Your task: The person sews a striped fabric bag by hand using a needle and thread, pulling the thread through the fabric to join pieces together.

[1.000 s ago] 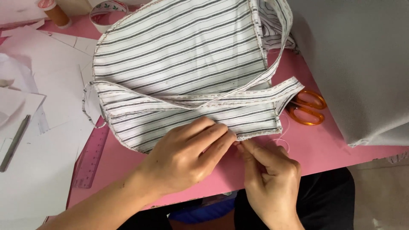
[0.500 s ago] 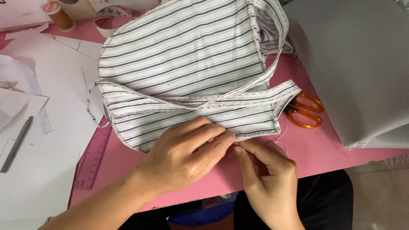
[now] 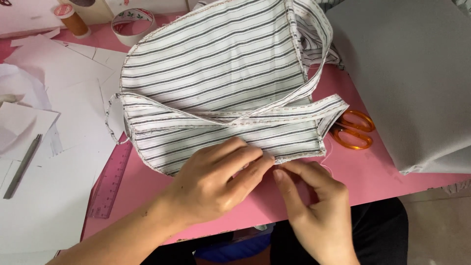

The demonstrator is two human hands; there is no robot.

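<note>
Both grips pinching the bottom hem of white dark-striped fabric piece (image 3: 221, 88), left hand (image 3: 216, 181), right hand (image 3: 314, 206).

2 hands (image 3: 216, 181), 1 scissors (image 3: 353, 130), 1 ruler (image 3: 110, 184)

Pink table (image 3: 382, 181) across middle of frame, lower right part bare. Striped fabric piece (image 3: 216, 73) spread at upper centre. Orange-handled scissors (image 3: 354, 130) right of centre, partly tucked under striped edge. Grey cloth (image 3: 412, 73) at upper right, hanging past table edge. White paper sheets (image 3: 54, 196) covering left side. Pink ruler (image 3: 110, 184) at lower left, touching paper edge. Grey pen (image 3: 22, 167) on paper, far left. Tape roll (image 3: 132, 24) and orange thread spool (image 3: 71, 19) at upper left.
</note>
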